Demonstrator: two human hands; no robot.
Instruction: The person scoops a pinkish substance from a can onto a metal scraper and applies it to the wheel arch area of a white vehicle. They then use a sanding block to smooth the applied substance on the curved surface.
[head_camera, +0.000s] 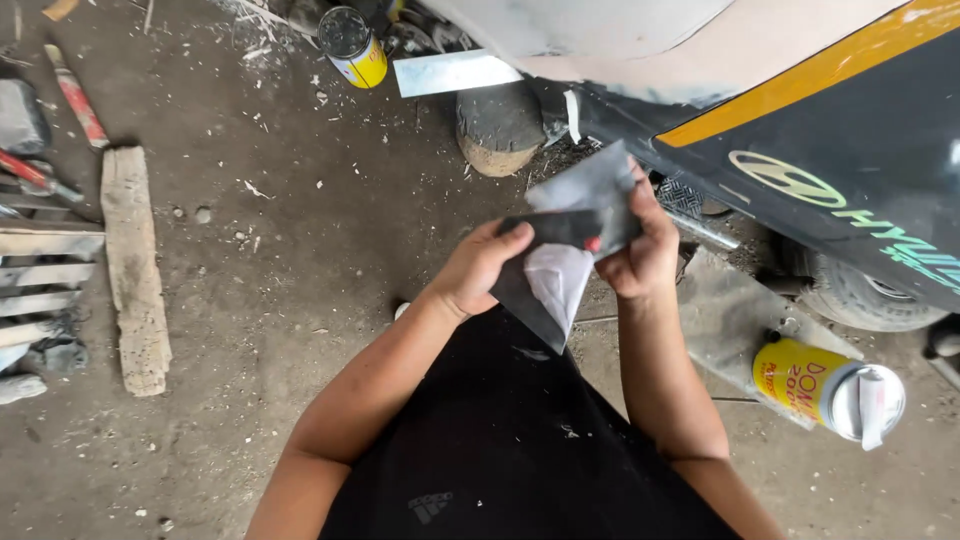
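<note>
Both my hands hold a dark grey sheet of sandpaper (585, 195) in front of me, folded over so its pale back (558, 280) shows below. My left hand (478, 265) pinches the sheet's left edge with thumb on top. My right hand (640, 255) grips the right side, fingers curled around it. A small red spot sits on the sheet by my right thumb. The sheet hangs above my black-clothed lap, just before a car's dark body panel (850, 130) with an orange stripe.
A yellow tin (825, 385) with a stick on its lid lies on a metal sheet (720, 320) at right. Another yellow tin (355, 45) stands at the top. A wooden plank (135, 270), tools and scrap wood lie left on the dusty concrete floor. A tyre (860, 295) shows under the car.
</note>
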